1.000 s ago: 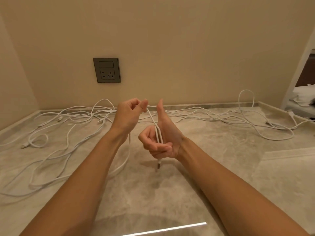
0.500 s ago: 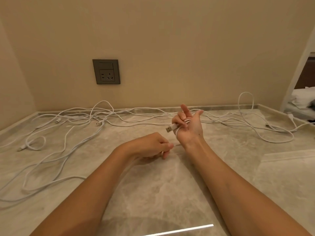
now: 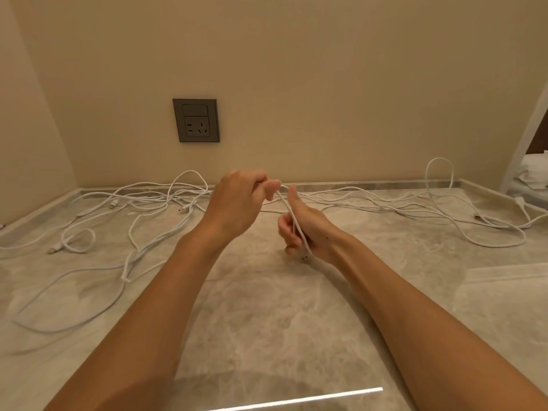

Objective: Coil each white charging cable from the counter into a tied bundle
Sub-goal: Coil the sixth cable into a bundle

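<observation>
The white charging cable (image 3: 292,216) being coiled is held in the air above the counter (image 3: 267,307), stretched in a short slanting run between the two hands. The right hand (image 3: 311,232) serves as the former: its fingers are curled over the strands lying across the palm, thumb raised, so it grips the turns already laid. The left hand (image 3: 237,200), raised just beside and slightly above it, pinches the free run between thumb and fingertips. How many turns lie in the palm cannot be told.

The step in hand appears to be laying a further turn. To do it well, the left hand should feed the run under light, even tension, place each turn flat beside the others, and let the cable twist freely so that no kink forms. The right hand should hold firmly enough that the turns do not slip off. Enough tail ought to be kept back for the tie.

The other white cables (image 3: 166,200) lie loose and crossing over one another along the rear of the pale marbled counter, to left and right, well apart from the hands. A grey socket plate (image 3: 196,120) sits in the beige wall (image 3: 326,84) behind. White bedding (image 3: 533,173) shows at the far right edge.
</observation>
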The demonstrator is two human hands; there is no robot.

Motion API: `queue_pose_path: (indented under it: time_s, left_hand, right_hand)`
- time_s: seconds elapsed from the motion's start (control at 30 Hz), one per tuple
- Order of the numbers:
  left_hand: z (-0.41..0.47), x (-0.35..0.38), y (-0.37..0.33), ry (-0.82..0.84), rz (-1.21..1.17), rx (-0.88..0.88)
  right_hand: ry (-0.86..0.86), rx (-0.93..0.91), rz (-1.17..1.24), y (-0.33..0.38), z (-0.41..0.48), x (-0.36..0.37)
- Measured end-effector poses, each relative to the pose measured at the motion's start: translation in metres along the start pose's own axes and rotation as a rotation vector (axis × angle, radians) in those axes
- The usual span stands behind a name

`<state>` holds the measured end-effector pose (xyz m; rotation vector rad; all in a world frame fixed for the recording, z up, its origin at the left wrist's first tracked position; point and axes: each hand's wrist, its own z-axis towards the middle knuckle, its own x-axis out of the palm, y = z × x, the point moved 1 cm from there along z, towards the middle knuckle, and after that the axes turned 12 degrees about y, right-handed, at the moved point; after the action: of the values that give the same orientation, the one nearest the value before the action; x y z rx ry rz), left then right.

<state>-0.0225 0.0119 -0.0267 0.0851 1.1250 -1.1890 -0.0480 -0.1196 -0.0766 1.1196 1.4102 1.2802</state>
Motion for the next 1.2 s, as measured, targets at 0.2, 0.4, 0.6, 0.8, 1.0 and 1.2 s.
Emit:
queue_pose_path:
  time_s: [0.2, 0.4, 0.6, 0.8, 1.0, 1.2]
  left_hand:
    - [0.002, 0.010, 0.018, -0.043, -0.304, -0.125]
    - [-0.009, 0.043, 0.015, 0.208, -0.524, -0.168]
    - [-0.021, 0.065, 0.005, 0.608, -0.501, -0.235]
    - [-0.019, 0.055, -0.006, 0.826, -0.280, -0.118]
    - [-0.012, 0.037, -0.002, 0.595, -0.224, -0.082]
    - [-0.003, 0.023, 0.008, 0.212, -0.283, -0.051]
  right_hand:
    - [0.732, -0.029, 0.489, 0.010, -0.005, 0.023]
    - [1.170, -0.291, 0.881, 0.021, -0.010, 0.031]
    - [0.518, -0.507, 1.163, 0.019, -0.012, 0.000]
    - [-0.224, -0.522, 1.100, 0.013, -0.013, -0.021]
    - [-0.508, -0.106, 0.118, -0.002, -0.003, -0.023]
    - [-0.048, 0.056, 0.048, 0.001, 0.000, -0.012]
